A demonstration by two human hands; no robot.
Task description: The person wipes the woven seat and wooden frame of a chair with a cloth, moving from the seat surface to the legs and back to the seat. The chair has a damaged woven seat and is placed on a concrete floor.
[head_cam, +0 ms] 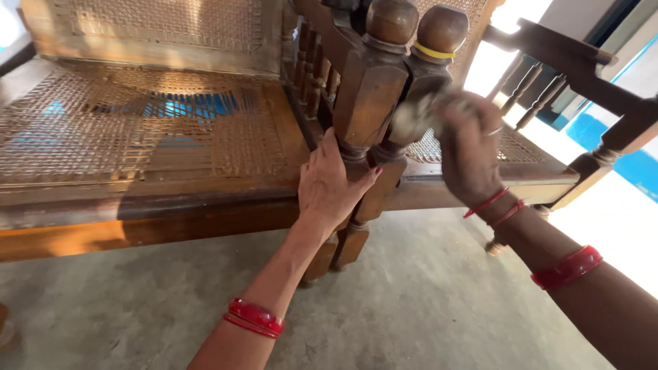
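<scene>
Two wooden chairs with woven cane seats stand side by side. My left hand (pixel 330 183) rests flat against the turned front leg post (pixel 363 103) of the left chair (pixel 137 130), fingers around its lower part. My right hand (pixel 469 147) presses a pale, blurred cloth (pixel 418 115) against the neighbouring post (pixel 439 41) of the right chair (pixel 541 175), just below its round knob with a yellow band. Both wrists carry red bangles.
Grey concrete floor (pixel 411 301) lies under the chairs. The left chair's front rail (pixel 137 226) runs along the left. The right chair's armrest with spindles (pixel 569 62) reaches to the upper right. Bright light and a blue wall strip (pixel 641 168) show at the right.
</scene>
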